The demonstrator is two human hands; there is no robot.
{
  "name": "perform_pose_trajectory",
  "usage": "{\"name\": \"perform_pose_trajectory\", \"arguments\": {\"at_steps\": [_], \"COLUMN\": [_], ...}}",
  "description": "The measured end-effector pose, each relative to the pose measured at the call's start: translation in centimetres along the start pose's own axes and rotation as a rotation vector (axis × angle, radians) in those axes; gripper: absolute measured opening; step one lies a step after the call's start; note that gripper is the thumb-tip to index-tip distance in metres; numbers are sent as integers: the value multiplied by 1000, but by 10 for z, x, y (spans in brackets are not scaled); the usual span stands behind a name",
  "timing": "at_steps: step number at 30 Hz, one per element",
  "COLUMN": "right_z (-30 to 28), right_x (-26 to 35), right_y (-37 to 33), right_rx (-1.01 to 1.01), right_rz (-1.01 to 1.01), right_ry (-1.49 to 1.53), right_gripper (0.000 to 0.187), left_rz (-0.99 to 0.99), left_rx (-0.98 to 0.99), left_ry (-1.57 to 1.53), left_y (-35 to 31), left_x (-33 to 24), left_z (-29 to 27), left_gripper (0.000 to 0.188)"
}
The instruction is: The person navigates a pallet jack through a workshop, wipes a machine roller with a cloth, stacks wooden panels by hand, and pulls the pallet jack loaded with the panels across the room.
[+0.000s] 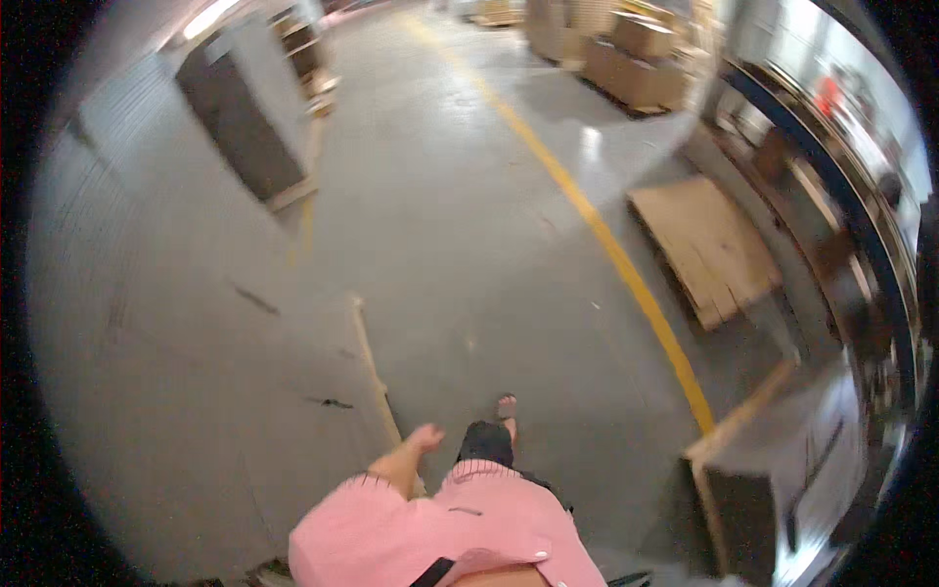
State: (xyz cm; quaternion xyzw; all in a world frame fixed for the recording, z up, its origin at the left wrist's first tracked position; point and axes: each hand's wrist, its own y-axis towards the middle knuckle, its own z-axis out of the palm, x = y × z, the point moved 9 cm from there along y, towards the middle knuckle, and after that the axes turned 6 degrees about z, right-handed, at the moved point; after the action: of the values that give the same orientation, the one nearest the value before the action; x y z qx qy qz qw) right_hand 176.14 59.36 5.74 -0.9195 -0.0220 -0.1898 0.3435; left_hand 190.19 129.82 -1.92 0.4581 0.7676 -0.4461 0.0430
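Timber edging (369, 354) is seen near the left hand (425, 436) in the head view, along the base of a tall grey surface (196, 313). Nothing is seen gripped by that hand (its fingers are blurred, so their spread cannot be told); the right hand is not shown. No handling is shown under way, so what is done or left cannot be judged. Beyond the yellow line (579, 199), a flat brown sheet (706, 245) is seen.
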Motion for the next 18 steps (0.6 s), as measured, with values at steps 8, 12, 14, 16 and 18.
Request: {"name": "perform_pose_trajectory", "arguments": {"at_steps": [8, 12, 14, 16, 18], "right_z": [154, 219, 258, 277, 305], "right_x": [360, 465, 512, 547, 589], "right_y": [-92, -115, -123, -128, -135], "right_rx": [69, 62, 73, 36, 26], "right_rz": [-350, -406, -429, -415, -430], "right_ry": [-99, -84, -83, -56, -59], "right_gripper": [41, 41, 41, 40, 40], "left_rz": [324, 424, 515, 392, 198], "left_rx": [-395, -294, -206, -118, -77], "left_ry": [-440, -488, -461, -485, -505], "left_y": [203, 274, 321, 374, 419], "left_x": [-279, -366, -381, -389, -362], "left_z": [-293, -342, -352, -354, -353], "left_gripper": [39, 36, 38, 38, 38]}}
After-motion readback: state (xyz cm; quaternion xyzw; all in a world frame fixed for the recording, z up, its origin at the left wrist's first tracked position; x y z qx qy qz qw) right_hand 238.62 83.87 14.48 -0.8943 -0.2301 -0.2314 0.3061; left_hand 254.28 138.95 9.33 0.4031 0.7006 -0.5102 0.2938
